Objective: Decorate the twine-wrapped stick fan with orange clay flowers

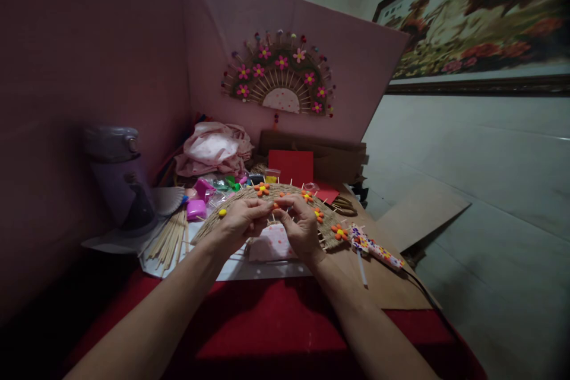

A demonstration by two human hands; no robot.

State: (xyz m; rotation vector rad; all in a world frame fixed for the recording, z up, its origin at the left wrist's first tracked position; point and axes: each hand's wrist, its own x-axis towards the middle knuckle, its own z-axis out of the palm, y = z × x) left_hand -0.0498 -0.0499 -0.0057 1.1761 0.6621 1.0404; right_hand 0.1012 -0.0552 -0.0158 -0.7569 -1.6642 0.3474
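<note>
A half-round woven fan with wooden sticks and orange clay flowers lies on the work surface. My left hand and my right hand rest on its middle, fingertips pinched together over a small orange piece between them. Both hands are closed; what each pinches is too small to name. A yellow clay ball sits on the fan's left edge.
A finished fan with pink flowers hangs on the pink board behind. A purple bottle stands at left beside loose wooden sticks and pink clay tubs. A glue gun lies right on brown cardboard.
</note>
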